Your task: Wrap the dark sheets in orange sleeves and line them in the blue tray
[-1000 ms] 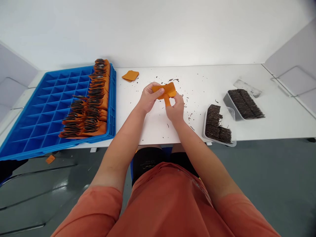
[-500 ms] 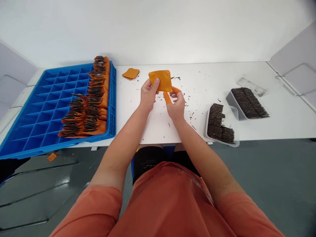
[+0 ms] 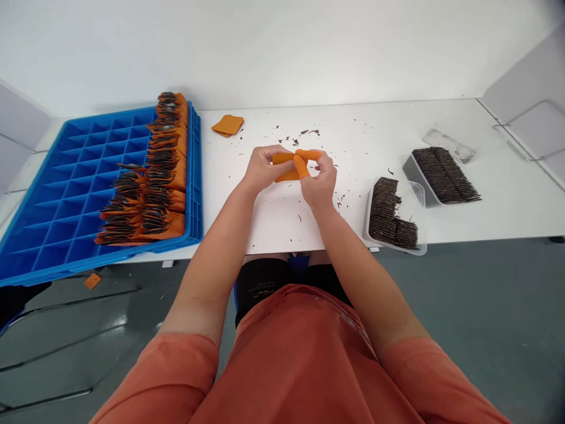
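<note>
Between my hands, above the white table, is a small orange pouch [image 3: 282,158], its two sides apart so that a gap shows between them. My left hand [image 3: 262,168] is closed on the pouch's left end. My right hand [image 3: 321,179] wears orange finger cots on thumb and index finger. Those two fingertips pinch the pouch's right end. Whether anything lies inside the pouch, I cannot tell. Farther back to the left lie a few flat orange pouches [image 3: 228,125], stacked loosely.
At left, a blue divided tray [image 3: 66,194] holds rows of filled orange pouches [image 3: 170,171]. Two clear plastic boxes with thin dark slabs [image 3: 445,176] stand at right, near a clear lid [image 3: 450,144]. Dark crumbs [image 3: 309,132] litter the white table [image 3: 282,224].
The pouch has come down and turned from facing me flat to edge-on, its sides now parted. My right fingertips have moved up onto its end.
</note>
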### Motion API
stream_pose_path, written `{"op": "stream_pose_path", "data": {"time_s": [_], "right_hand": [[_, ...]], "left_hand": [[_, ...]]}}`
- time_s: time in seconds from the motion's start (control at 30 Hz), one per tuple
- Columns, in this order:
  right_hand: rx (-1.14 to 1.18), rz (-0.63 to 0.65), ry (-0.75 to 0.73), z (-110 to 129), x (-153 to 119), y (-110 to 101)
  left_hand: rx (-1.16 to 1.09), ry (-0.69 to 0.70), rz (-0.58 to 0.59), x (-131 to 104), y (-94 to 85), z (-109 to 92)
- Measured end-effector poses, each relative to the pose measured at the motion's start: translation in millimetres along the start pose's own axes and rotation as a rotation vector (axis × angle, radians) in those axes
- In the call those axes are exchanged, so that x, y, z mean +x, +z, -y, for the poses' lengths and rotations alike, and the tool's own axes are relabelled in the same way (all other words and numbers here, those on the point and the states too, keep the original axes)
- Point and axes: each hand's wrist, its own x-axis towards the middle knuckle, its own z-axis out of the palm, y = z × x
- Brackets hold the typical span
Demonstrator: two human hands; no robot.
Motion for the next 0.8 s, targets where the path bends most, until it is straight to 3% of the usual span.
{"op": "stream_pose_path", "data": {"time_s": [0.13,0.37,0.53,0.67,0.8], "right_hand": [[0.046,-0.109,0.117,5,2,1],[0.202,-0.046,0.321,11,1,6],[0.257,0.079,0.377,19,1,12],[0.2,0.117,0.327,23,1,10],[0.21,0.103,0.276,22,2,6]], "left_hand": [[-0.061,-0.029,0.06,3,-3.0,8],[0.059,0.083,0.117,-7,14.2,8],[0.09,0.034,0.034,-10,29.3,9],[0.134,0.052,-0.009,-7,25.9,12],[0.074,0.044,-0.14,-2,21.8,19]]}}
